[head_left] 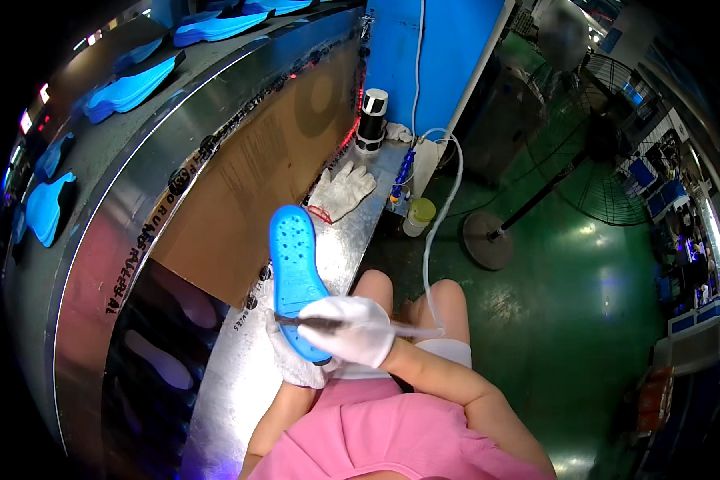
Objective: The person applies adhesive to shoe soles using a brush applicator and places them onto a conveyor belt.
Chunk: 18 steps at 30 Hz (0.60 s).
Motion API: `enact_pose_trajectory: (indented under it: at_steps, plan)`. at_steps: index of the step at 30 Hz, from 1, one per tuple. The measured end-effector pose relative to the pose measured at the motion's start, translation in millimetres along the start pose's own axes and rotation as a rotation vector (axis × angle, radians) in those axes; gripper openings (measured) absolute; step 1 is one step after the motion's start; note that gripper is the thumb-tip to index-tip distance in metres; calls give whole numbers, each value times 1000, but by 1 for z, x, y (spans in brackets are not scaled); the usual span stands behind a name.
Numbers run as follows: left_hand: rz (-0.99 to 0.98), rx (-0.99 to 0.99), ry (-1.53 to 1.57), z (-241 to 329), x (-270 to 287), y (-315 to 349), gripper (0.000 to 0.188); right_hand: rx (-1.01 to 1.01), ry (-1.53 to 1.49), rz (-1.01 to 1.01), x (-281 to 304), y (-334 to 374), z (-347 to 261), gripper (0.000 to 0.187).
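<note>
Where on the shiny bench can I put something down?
One bare patch of the metal bench is low down, left of the person's left forearm. A smaller one shows between the held blue sole and the bench's right edge, below the loose glove. The far end is crowded: that glove, the black bottle and the blue jointed hose.

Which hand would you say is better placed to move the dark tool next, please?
Probably the right hand: it grips the dark tool over the blue insole, while the left hand supports it from below.
</note>
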<state>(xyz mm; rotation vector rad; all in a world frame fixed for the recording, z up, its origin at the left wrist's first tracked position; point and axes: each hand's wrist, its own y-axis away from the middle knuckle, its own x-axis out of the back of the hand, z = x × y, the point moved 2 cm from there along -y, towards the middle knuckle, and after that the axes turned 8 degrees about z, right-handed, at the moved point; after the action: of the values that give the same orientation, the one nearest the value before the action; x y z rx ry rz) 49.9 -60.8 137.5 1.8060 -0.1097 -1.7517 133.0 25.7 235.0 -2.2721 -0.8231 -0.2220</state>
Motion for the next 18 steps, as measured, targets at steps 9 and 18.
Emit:
enact_pose_trajectory:
  at_steps: [9,18]
  plan:
    - [-299,-36,-70,5,41,-35,43,-13,54,-109,9,5,-18,16]
    - [-149,-200,-181,18,7,-16,76,-101,-206,12,3,15,-11,11]
